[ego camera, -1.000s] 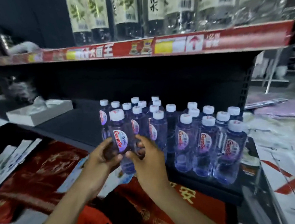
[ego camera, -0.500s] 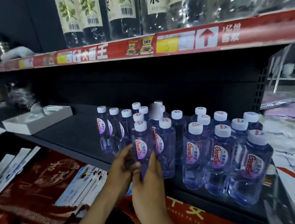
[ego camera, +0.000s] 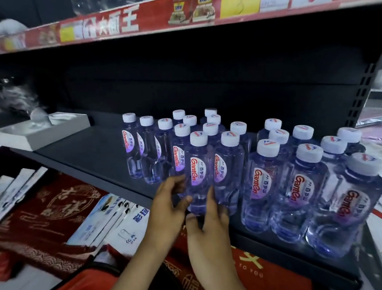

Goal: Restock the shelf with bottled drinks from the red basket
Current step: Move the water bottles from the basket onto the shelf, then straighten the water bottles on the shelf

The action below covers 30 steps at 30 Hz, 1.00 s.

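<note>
**Shelf well stocked, one more bottle going in**

The shelf (ego camera: 90,152) already carries a good crowd of upright bottles (ego camera: 307,181), white caps up, in two clusters with a narrow gap between them. The bottle (ego camera: 198,174) now in hand stands upright at the front edge of the left cluster, touching its neighbour on the right. The left hand (ego camera: 165,211) grips it low down, fingers curled round its left side and thumb across the front. The right hand (ego camera: 209,232) lies against its right side with the forefinger straight up the wall and the thumb near the base, steadying more than clasping.

By my reckoning this bottle is all but placed and only needs letting go. A stretch of dark shelf remains between the left cluster and the white box (ego camera: 42,131), so there is room for more. The red basket (ego camera: 82,288) shows only as a rim at the bottom edge. Its inside is hidden, so I cannot tell how many bottles are left.
</note>
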Each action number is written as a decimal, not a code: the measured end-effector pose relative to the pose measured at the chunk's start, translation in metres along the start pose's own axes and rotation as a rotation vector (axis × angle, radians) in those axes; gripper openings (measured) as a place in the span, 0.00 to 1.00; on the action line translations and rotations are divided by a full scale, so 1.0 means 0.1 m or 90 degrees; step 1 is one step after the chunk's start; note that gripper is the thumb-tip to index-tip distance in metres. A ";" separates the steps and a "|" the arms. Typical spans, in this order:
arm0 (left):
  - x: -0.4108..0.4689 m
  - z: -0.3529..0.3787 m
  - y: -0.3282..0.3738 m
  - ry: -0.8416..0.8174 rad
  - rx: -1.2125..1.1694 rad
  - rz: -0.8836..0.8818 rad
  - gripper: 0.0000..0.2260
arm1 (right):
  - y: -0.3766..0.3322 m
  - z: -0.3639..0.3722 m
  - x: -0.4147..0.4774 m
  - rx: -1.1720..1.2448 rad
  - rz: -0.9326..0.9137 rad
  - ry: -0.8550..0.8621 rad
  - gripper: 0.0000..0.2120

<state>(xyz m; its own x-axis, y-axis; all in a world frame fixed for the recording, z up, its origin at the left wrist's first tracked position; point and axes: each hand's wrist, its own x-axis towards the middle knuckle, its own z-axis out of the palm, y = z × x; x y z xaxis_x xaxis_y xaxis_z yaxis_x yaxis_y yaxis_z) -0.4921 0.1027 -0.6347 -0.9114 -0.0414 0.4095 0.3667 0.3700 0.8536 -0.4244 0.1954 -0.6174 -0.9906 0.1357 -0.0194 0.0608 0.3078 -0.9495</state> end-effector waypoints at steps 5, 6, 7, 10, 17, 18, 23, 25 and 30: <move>-0.08 0.08 -0.03 -0.003 -0.048 -0.027 0.26 | 0.05 0.00 0.01 0.011 -0.002 0.003 0.32; -0.07 0.09 -0.05 0.005 -0.051 -0.028 0.25 | 0.05 0.01 0.01 0.012 -0.006 0.002 0.32; -0.06 0.10 -0.06 0.012 -0.047 -0.027 0.24 | 0.06 0.02 0.02 0.014 -0.008 0.002 0.32; -0.05 0.11 -0.08 0.014 -0.025 -0.029 0.21 | 0.07 0.01 0.02 0.025 -0.009 0.005 0.31; -0.17 -0.24 -0.08 0.011 0.080 -0.019 0.15 | 0.11 0.08 -0.07 -0.012 -0.131 0.143 0.14; -0.28 -0.41 -0.16 0.030 0.111 -0.035 0.13 | 0.14 0.14 -0.09 -0.051 -0.156 0.118 0.12; -1.44 -1.62 -0.94 0.108 0.392 -0.230 0.11 | 0.42 0.76 -0.14 -0.378 -0.073 -0.244 0.12; -2.08 -2.07 -1.31 0.104 0.440 -0.398 0.11 | 0.59 1.06 -0.21 -0.500 -0.040 -0.333 0.20; -3.36 -2.81 -1.72 0.034 0.487 -0.601 0.16 | 0.80 1.42 -0.27 -0.652 -0.016 -0.404 0.20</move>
<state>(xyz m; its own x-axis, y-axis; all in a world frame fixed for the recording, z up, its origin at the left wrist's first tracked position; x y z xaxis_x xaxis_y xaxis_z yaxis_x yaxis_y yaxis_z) -0.1964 -0.2080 -0.8286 -0.7448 -0.6217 -0.2426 -0.6582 0.6246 0.4203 -0.4097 0.0830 -0.7373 -0.8590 -0.2798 -0.4287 -0.1746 0.9473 -0.2685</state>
